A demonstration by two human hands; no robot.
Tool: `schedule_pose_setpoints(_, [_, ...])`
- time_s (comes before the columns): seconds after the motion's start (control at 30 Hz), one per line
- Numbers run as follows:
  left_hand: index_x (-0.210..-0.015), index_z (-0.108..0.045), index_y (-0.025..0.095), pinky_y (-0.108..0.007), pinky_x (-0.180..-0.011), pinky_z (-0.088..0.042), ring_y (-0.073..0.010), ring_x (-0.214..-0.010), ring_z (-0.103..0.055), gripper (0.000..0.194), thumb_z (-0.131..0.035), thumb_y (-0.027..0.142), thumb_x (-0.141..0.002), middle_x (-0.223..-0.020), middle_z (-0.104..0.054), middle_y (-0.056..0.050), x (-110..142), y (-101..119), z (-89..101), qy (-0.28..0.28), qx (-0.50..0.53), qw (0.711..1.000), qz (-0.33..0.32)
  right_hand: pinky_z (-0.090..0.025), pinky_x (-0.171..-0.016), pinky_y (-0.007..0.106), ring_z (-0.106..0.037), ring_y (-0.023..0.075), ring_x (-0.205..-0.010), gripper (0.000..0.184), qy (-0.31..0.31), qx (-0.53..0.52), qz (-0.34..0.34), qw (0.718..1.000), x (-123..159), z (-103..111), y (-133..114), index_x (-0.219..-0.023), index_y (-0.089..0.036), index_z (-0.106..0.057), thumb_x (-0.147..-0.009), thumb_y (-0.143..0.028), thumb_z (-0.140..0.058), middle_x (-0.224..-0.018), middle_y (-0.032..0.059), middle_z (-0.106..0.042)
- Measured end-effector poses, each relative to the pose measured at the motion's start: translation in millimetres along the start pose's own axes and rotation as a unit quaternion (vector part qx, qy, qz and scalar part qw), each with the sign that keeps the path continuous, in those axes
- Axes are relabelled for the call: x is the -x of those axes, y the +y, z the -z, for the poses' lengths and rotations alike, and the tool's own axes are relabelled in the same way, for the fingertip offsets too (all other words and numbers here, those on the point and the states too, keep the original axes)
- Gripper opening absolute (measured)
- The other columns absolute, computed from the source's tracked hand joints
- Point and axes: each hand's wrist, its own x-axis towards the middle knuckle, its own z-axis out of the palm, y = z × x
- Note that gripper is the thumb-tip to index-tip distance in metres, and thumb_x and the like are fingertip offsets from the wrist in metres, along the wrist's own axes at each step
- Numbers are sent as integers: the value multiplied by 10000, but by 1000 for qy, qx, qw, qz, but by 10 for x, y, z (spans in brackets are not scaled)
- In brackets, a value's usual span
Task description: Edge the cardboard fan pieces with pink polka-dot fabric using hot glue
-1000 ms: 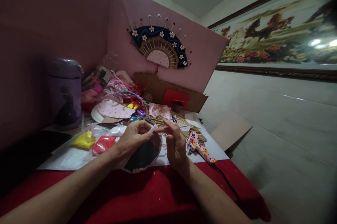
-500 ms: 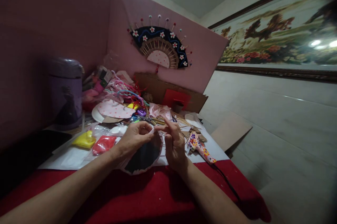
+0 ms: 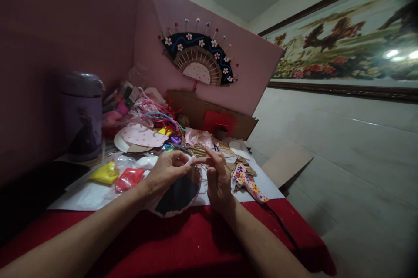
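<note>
Between my two hands is a dark round piece (image 3: 179, 193) with a pale, crinkled fabric edge, tilted over the front of the white sheet. My left hand (image 3: 168, 172) is closed, its thumb and fingers pinching the piece's upper edge. The index finger of my right hand (image 3: 219, 182) reaches left and touches that same edge near the left fingertips. Its other fingers stay apart, with the thumb raised, and nothing shows in the palm. Part of the dark piece is hidden behind my left hand and wrist.
A flower-patterned glue gun (image 3: 250, 183) lies at right, its cord trailing forward. Red (image 3: 128, 179) and yellow (image 3: 105, 173) clay packets sit at left, near a purple canister (image 3: 82, 117). Behind are scissors, sticks, pipe cleaners and dotted paper (image 3: 142, 134). A decorated fan (image 3: 199, 58) hangs on the pink board.
My right hand has shifted slightly to the right, its index finger still at the fabric edge. My left hand and the dark piece look almost unchanged.
</note>
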Motion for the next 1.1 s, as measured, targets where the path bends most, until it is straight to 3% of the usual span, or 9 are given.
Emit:
schedule_pose_setpoints(0.13, [-702,-588,147,-260,-587,-443,-151,-600,-618,191,-705,287,-643,-651,-668,-22,14,27,-13,-7,13,1000,6,-422,-880,429,-554,213,-991,419,-16,1,-11,1000,-8,-11,5,-1360,-214,-365,-960,-318,-298,-957,66,-684])
schedule_pose_setpoints(0.33, [-690,-591,144,-256,-558,-420,-145,-571,-590,220,-708,324,-645,-629,-655,-22,9,49,-15,3,3,1000,17,-438,-841,424,-586,202,-843,407,4,-23,1,1000,2,8,5,-1317,-209,-426,-963,-341,-272,-780,42,-664])
schedule_pose_setpoints(0.63, [-673,-593,144,-246,-573,-414,-130,-574,-576,205,-730,265,-580,-626,-652,-11,-2,34,1,35,39,998,26,-421,-888,436,-563,215,-984,429,-1,22,-11,1000,-2,-3,11,-1376,-216,-349,-959,-298,-289,-952,58,-699])
schedule_pose_setpoints(0.83, [-677,-599,147,-262,-593,-426,-147,-591,-596,167,-705,260,-618,-630,-663,-20,13,30,16,19,27,999,29,-443,-858,423,-568,213,-946,438,-5,19,-21,1000,5,-6,16,-1372,-209,-366,-961,-327,-271,-903,63,-697])
schedule_pose_setpoints(1.1, [-687,-605,151,-256,-575,-422,-142,-562,-592,163,-714,246,-611,-613,-661,-9,-8,15,30,39,42,998,38,-443,-848,452,-609,218,-905,451,3,-38,-9,999,36,-3,23,-1355,-202,-373,-963,-378,-237,-859,68,-692])
